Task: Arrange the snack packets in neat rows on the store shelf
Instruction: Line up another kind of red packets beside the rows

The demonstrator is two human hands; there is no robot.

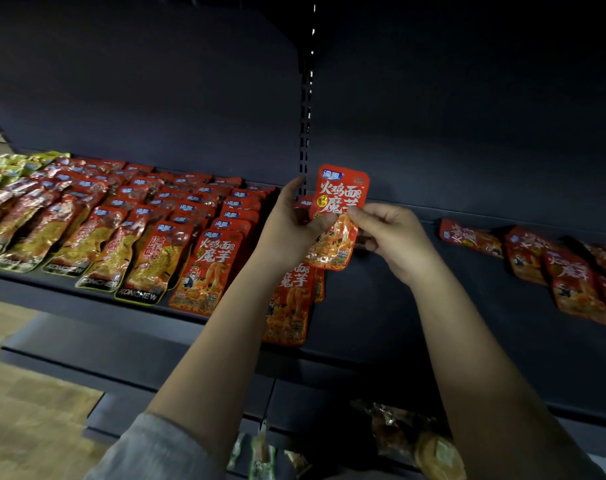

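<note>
- Far left, green packets (3, 166) are cut off by the frame edge, hard to read.
- Next to them, KONCHEW packets (138, 268) and red packets (208, 268) sit in overlapping rows on the dark shelf (381, 306).
- Your left hand (291, 226) and right hand (395, 237) both pinch one red snack packet (337, 209), held upright above the shelf; your left arm hides part of the nearest row.
- Far right, a loose pile of red packets (564, 271) lies jumbled.
- Lower shelf goods (415, 441) are too blurry to name.
</note>
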